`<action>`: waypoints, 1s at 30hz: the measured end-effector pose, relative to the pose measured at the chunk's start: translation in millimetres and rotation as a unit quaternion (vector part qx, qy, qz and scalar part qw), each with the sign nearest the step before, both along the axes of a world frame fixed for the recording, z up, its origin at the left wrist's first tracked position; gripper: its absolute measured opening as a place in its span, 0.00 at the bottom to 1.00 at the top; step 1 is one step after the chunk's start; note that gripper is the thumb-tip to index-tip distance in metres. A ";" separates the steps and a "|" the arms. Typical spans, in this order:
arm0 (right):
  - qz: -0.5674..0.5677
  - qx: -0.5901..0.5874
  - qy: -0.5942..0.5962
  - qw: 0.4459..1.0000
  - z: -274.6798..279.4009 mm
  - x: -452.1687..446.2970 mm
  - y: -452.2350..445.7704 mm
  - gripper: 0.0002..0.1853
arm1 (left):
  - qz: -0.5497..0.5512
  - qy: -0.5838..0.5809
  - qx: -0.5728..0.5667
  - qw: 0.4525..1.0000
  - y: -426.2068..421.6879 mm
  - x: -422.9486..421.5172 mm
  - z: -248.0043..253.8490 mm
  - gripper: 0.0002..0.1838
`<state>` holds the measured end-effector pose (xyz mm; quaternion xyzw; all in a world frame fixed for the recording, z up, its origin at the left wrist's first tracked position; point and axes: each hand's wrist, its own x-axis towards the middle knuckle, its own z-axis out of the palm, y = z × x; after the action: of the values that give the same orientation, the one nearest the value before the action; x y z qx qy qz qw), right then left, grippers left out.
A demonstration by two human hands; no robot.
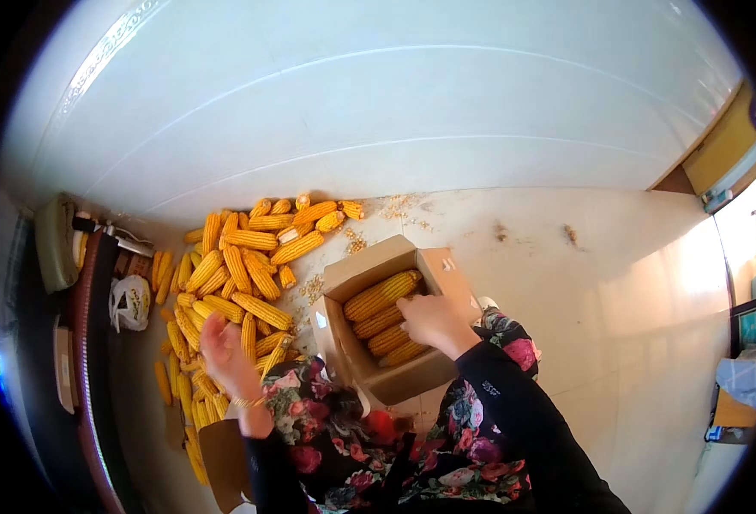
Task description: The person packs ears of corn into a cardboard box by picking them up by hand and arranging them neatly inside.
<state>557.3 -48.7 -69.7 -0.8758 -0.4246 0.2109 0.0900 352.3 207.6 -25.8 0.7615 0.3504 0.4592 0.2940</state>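
A cardboard box stands open-topped between my knees, with several ears of yellow corn lying side by side in it. My right hand reaches in over the box's right side, its fingers curled onto the right end of an ear; part of that ear is hidden under the hand. To the left, my left hand is raised over a large heap of corn ears. Its fingers are loosely bent and apart, and nothing shows in them.
Loose kernels are scattered on the pale floor between heap and wall. A white plastic bag sits left of the heap. Another cardboard piece is by my left forearm. A white wall runs behind; shelves stand far right.
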 end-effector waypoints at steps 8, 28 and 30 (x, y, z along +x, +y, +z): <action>0.023 0.041 -0.001 0.999 -12.2 -0.6 -5.9 0.13 | 0.302 0.304 -0.214 0.878 60.0 -269.7 -197.3 0.23; 0.053 -0.050 0.057 0.996 -11.2 -10.0 2.2 0.19 | 0.126 0.228 -0.644 0.719 -24.8 -316.5 -299.5 0.21; 0.056 -0.044 0.055 0.996 -10.3 -8.3 3.2 0.20 | 0.128 0.171 -0.668 0.713 -27.1 -317.0 -300.8 0.21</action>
<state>549.0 -45.5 -80.0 -0.8409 -0.4576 0.2822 0.0622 35.3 180.5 -326.6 0.3801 0.7040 0.0005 0.5999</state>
